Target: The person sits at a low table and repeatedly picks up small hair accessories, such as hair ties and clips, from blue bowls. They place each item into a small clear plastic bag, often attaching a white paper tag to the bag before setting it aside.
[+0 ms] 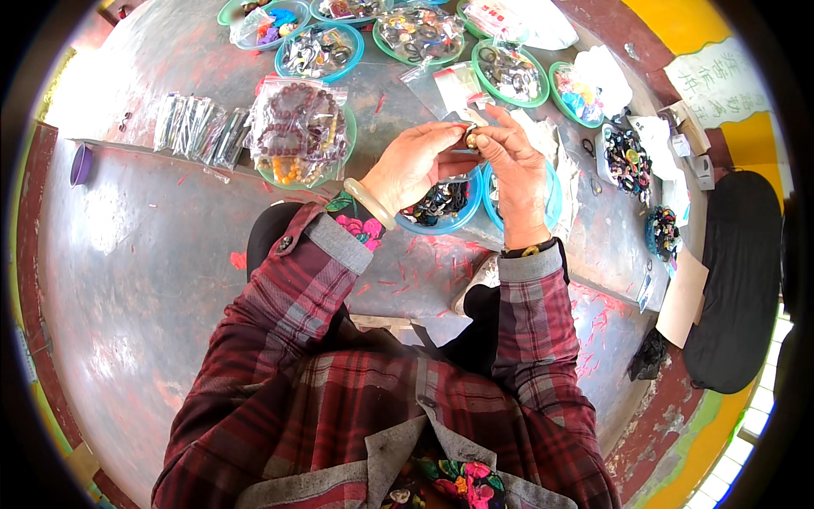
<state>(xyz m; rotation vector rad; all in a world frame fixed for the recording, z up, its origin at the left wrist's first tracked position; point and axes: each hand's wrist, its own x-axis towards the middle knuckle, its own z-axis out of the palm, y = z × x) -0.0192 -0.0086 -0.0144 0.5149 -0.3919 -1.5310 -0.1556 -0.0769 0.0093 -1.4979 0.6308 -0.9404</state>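
My left hand (409, 165) and my right hand (515, 174) meet above the basins, fingers pinched together. Between their fingertips is a small dark and gold bead-like piece (471, 136) with a bit of red beside it; its exact kind is too small to make out. A pale bangle (370, 203) circles my left wrist. Below my hands stands a blue basin (434, 227) holding many small dark trinkets. My right hand partly hides a second blue basin (553, 199), whose contents I cannot see well.
Bags of beaded bracelets (297, 127) fill a green basin to the left, beside a row of slim plastic packets (199, 127). Several basins of bagged trinkets line the back. A white tub of hair-tie-like pieces (627, 161) and a long black cushion (733, 280) are at right.
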